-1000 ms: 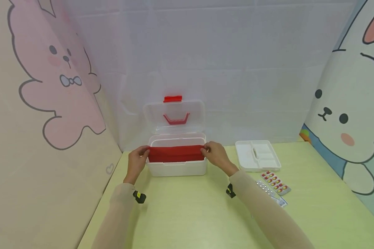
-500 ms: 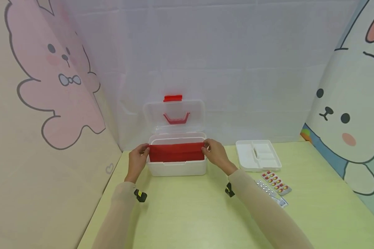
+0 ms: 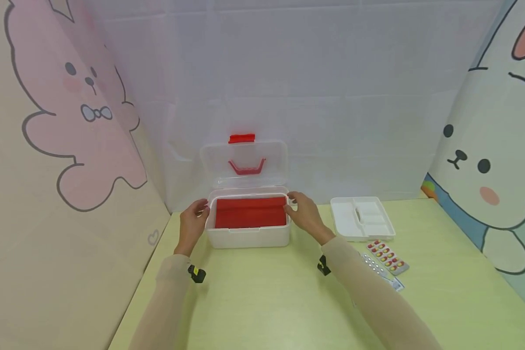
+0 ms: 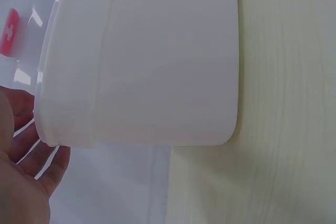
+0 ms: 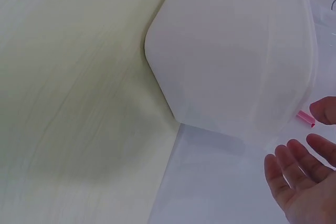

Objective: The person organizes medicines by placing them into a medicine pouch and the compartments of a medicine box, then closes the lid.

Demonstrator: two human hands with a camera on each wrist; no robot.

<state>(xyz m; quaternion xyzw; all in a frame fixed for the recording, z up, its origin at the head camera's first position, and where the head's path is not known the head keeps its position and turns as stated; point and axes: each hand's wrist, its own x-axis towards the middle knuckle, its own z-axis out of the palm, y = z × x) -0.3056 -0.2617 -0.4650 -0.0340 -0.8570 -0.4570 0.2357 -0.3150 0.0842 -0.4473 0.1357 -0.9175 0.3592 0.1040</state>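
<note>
In the head view a folded red cloth (image 3: 251, 213) lies inside a white plastic box (image 3: 248, 238). Its see-through lid (image 3: 274, 164) stands raised behind, with a red handle (image 3: 247, 167) and a red latch (image 3: 241, 138). My left hand (image 3: 193, 227) is at the box's left end, fingers bent loosely and holding nothing. In the left wrist view its fingers (image 4: 37, 156) overlap the corner of the rim. At the right end, my right hand (image 3: 306, 214) has thumb and fingers spread apart. The right wrist view shows that palm (image 5: 310, 200) bare, beside the box corner.
A white divided tray (image 3: 369, 218) sits to the right of the box. Before it lie a blister pack of red-and-yellow capsules (image 3: 387, 256), a silvery blister pack (image 3: 373, 264) and a small packet (image 3: 394, 283). A white sheet (image 3: 315, 97) hangs behind the table.
Both hands have let go of the red cloth's ends and spread their fingers. The cloth, earlier stretched between them at the rim, now lies within the box.
</note>
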